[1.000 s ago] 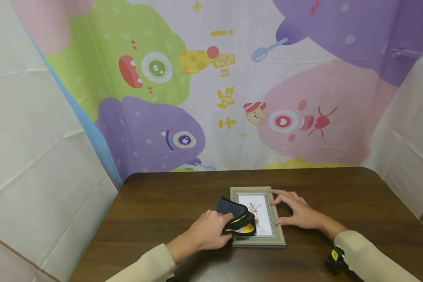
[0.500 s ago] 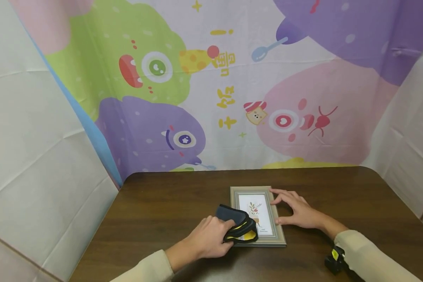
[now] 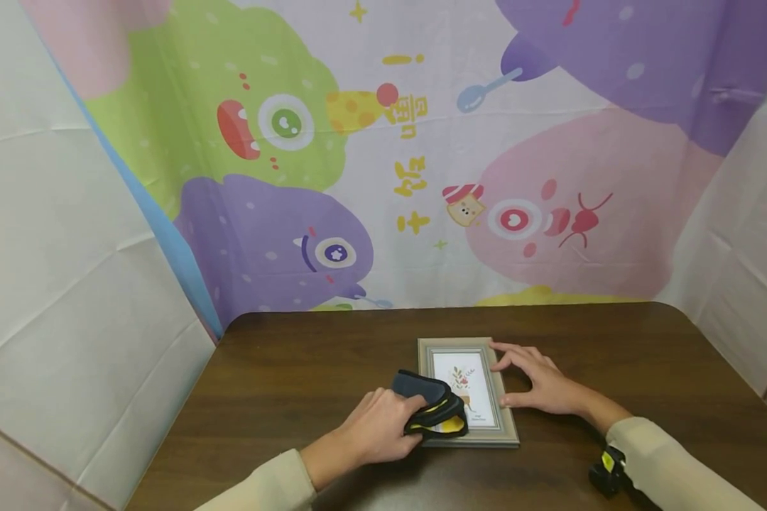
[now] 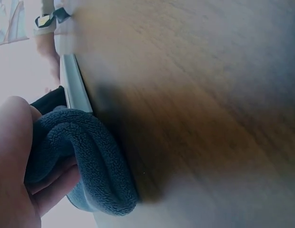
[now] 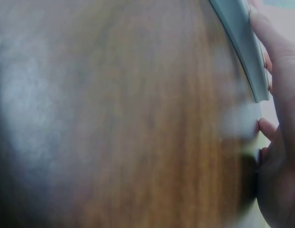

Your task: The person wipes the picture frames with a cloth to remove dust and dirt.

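Observation:
My left hand [image 3: 380, 429] grips a folded cloth [image 3: 425, 390], dark grey-blue with black edging and a yellow patch showing inside. In the left wrist view the cloth [image 4: 93, 156] looks thick and fuzzy, bunched around the fingers. It lies over the near left part of a picture frame [image 3: 510, 426], covering that corner. The frame is flat, beige and grey, around a white print [image 3: 479, 376] of flowers in a pot. My right hand [image 3: 543, 383] touches the frame's right edge, fingers and thumb spread apart along it. In the right wrist view the thumb rests against the frame's side [image 5: 240, 42].
A dark brown wooden table [image 3: 281, 376] carries the frame. Behind it hangs a cloth backdrop [image 3: 415, 270] with cartoon monsters. Pale panels [image 3: 70, 298] stand at both sides. A black wrist device [image 3: 606, 474] is strapped at the right sleeve.
My left hand and the cloth have shifted slightly toward the near edge of the frame, baring more of the print. The right hand and frame have stayed put.

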Demonstrator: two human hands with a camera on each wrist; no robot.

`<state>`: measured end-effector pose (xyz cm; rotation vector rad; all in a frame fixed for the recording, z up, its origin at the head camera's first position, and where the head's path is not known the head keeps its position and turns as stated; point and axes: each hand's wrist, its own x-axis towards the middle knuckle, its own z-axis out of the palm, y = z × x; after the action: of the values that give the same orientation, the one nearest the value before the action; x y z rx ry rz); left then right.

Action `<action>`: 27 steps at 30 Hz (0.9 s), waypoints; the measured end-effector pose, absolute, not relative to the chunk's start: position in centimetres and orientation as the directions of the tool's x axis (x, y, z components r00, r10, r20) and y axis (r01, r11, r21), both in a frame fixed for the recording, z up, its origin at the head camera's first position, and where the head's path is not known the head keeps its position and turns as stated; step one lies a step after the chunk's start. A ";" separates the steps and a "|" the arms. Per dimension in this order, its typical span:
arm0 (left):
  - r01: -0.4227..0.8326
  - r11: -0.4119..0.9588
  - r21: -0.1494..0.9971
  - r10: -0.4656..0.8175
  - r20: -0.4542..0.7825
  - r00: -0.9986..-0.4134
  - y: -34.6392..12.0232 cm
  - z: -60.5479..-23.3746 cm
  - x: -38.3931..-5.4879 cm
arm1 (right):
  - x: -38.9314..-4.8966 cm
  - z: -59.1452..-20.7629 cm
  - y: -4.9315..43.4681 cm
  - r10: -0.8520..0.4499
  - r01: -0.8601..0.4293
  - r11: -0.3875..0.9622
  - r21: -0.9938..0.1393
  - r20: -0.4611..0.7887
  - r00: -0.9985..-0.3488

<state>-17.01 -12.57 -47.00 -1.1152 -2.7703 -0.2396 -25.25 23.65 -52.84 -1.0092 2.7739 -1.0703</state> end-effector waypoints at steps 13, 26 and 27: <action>0.646 0.761 0.053 0.635 0.137 -0.760 -12.3 -46.9 -19.9 | -25.4 -53.0 23.6 -0.577 -0.582 0.561 -0.588 0.227 -0.785; 0.596 0.797 0.097 0.589 0.088 -0.803 -12.0 -46.4 -23.2 | -25.2 -53.0 23.6 -0.569 -0.572 0.571 -0.588 0.219 -0.793; 0.591 0.800 0.106 0.584 0.086 -0.807 -12.0 -46.4 -23.5 | -25.3 -53.0 23.7 -0.568 -0.573 0.573 -0.587 0.219 -0.793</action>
<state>-23.49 -11.99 -46.36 -0.9582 -2.9340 -0.1969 -25.26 23.65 -52.95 -1.0127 2.7914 -1.0445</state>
